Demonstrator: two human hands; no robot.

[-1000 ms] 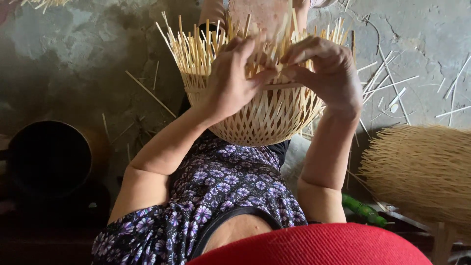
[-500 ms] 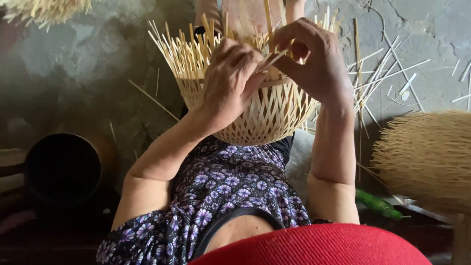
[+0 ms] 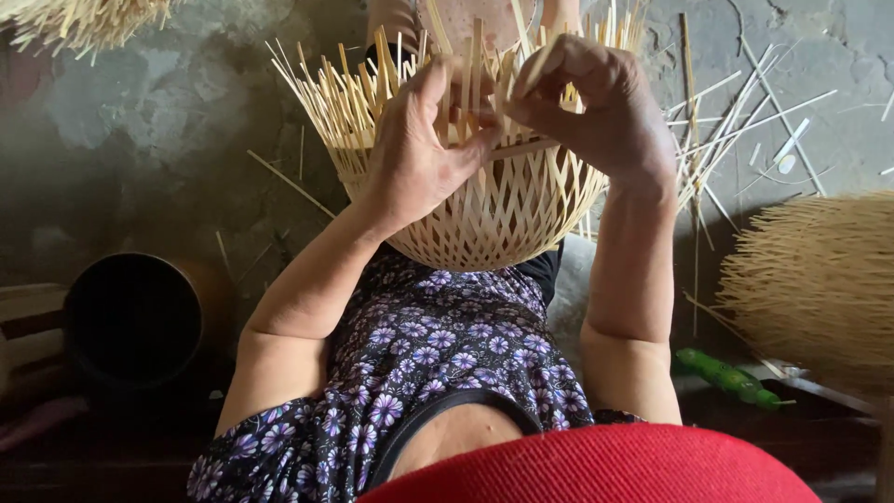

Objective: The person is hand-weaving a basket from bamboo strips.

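Observation:
A half-woven bamboo basket [image 3: 494, 219] rests on my lap with its loose strip ends pointing up and away. My left hand [image 3: 419, 154] grips the basket's near rim, thumb pressed against the upright strips. My right hand [image 3: 596, 107] pinches a thin bamboo strip [image 3: 533, 73] at the rim, fingers closed on it. Both hands sit close together over the basket's open top. The inside of the basket is mostly hidden by my hands.
Loose bamboo strips [image 3: 745, 112] lie scattered on the concrete floor at right. Another woven bamboo piece [image 3: 819, 279] sits at the right edge, a third [image 3: 84, 19] at top left. A dark round pot [image 3: 130, 321] stands at left. A green object [image 3: 731, 377] lies by my right elbow.
My right hand has lifted from the basket's side to its rim and closed on a strip. My left hand shifted slightly along the rim. The basket stayed on my lap.

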